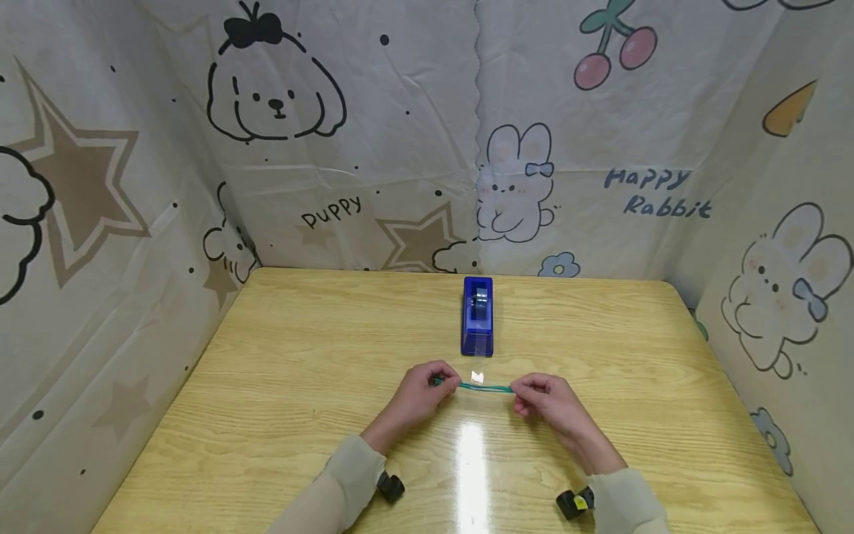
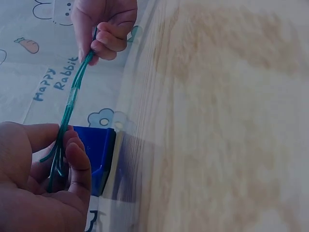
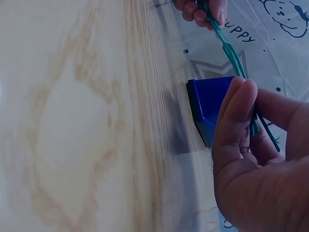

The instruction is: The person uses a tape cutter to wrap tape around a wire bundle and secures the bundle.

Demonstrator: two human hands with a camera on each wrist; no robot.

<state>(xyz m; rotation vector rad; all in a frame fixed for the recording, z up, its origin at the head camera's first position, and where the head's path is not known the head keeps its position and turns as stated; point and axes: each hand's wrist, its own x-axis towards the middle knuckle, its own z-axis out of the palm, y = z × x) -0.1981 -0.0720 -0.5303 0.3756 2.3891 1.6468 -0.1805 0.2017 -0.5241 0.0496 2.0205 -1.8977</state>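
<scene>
Between my two hands a thin bundle of green wire (image 1: 485, 388) is stretched roughly level. The left hand (image 1: 425, 391) pinches one end between thumb and fingers; a loop and loose ends show below that pinch in the left wrist view. At the other end the right hand (image 1: 550, 404) pinches the strands, with short ends poking out in the right wrist view. Clear tape (image 2: 72, 96) lies around the middle of the bundle. Just beyond the hands stands a blue tape dispenser (image 1: 477, 317). A shiny clear patch (image 1: 477, 377) shows between the dispenser and the wire.
The wooden table (image 1: 320, 319) meets a printed cloth backdrop (image 1: 400, 133) at the back and both sides. Black wrist cameras (image 1: 391, 488) sit by the sleeves. A bright reflection (image 1: 472, 475) lies on the table's front part.
</scene>
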